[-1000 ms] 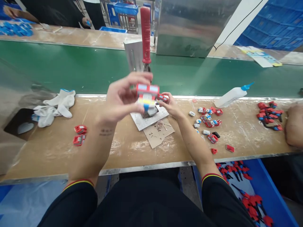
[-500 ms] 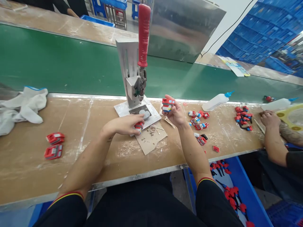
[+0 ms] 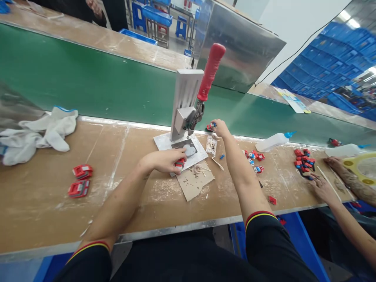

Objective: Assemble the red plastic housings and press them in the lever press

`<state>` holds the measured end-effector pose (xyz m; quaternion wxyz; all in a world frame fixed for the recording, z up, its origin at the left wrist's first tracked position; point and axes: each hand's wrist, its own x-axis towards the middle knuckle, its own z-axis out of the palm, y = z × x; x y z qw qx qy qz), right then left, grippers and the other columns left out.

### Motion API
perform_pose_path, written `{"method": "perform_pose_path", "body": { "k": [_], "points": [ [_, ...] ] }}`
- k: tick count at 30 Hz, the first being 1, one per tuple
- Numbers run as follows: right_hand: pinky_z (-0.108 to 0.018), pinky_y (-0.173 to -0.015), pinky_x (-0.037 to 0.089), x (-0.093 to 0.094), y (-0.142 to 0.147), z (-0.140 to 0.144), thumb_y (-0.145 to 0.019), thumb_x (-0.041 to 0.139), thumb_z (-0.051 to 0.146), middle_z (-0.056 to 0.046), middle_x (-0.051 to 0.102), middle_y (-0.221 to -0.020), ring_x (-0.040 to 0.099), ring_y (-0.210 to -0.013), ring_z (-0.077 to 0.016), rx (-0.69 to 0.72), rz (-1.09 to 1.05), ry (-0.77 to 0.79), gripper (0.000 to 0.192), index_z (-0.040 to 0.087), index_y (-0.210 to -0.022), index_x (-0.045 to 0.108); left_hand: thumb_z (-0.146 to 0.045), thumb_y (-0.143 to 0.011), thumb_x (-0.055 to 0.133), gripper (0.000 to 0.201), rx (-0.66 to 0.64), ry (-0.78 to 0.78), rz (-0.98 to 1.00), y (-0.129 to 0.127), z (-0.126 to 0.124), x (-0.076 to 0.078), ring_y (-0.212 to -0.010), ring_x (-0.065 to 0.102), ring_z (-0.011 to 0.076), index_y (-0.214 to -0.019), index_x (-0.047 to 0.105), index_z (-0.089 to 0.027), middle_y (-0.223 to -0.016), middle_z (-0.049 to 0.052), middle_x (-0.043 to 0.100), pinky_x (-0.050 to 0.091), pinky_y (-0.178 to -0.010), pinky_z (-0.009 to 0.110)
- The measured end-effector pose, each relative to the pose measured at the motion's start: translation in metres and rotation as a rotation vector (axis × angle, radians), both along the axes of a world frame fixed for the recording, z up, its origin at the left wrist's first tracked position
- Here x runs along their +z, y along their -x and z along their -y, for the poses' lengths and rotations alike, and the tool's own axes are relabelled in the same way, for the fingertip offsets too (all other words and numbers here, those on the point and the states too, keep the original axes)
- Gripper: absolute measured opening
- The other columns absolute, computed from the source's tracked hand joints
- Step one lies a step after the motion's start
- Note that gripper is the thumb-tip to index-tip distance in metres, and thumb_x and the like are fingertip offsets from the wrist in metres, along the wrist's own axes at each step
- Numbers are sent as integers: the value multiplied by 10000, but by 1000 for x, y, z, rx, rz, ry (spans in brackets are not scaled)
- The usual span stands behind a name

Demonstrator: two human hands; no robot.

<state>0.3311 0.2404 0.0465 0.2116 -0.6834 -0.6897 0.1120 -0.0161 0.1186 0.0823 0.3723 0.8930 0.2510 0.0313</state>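
Note:
My left hand (image 3: 169,160) is closed around a small red toy vehicle part (image 3: 180,163), at the front edge of the clamp's metal base plate (image 3: 202,152). Beyond the clamp, my right hand (image 3: 220,127) grips a small red, white and blue toy vehicle (image 3: 211,126) at the border of the green belt; my fingers partly cover it. The toggle clamp's red handle (image 3: 211,72) leans up to the right above a plate with grey round pads (image 3: 189,150). A torn cardboard piece (image 3: 195,182) with thin sticks and rubber bands lies beside my left hand.
Two red toy parts (image 3: 79,188) and white gloves (image 3: 55,127) lie left. To the right are toy vehicles (image 3: 258,169), a white squeeze bottle (image 3: 272,142) and a red pile (image 3: 304,160). A co-worker's hand (image 3: 321,188) is near that pile. The green belt (image 3: 132,90) runs behind.
My right hand has moved away from me with the toy vehicle, from above the table to the belt's edge. My left hand stays by the base plate. The co-worker's hand has moved toward the red pile.

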Motion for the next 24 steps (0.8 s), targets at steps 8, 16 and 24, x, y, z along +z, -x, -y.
{"method": "perform_pose_path", "body": {
  "k": [8, 16, 24],
  "points": [
    [-487, -992, 523, -7, 9, 73, -928, 576, 318, -153, 691, -1209, 621, -1117, -300, 124, -39, -111, 283, 193, -1172, 649, -379, -849, 761, 430, 105, 42, 264, 41, -20, 7, -1055, 715, 248, -1236, 717, -198, -1220, 111, 739, 559, -930, 349],
    [-537, -1194, 396, 5, 5, 50, -872, 601, 177, -220, 578, -1478, 509, -1368, -354, -15, 100, -63, 481, 138, -1352, 603, -422, -874, 743, 453, 130, 118, 277, 41, -27, -1, -1071, 726, 245, -1269, 694, -206, -1239, 100, 765, 580, -908, 350],
    [-360, -1053, 501, 37, -26, 38, -874, 637, 180, -129, 722, -1228, 640, -1146, -259, -135, 127, -28, 260, 198, -1123, 711, -542, -869, 745, 471, 99, 99, 255, 37, -28, -1, -1144, 742, 324, -1239, 712, -254, -1251, 109, 771, 641, -951, 451]
  ]
}}
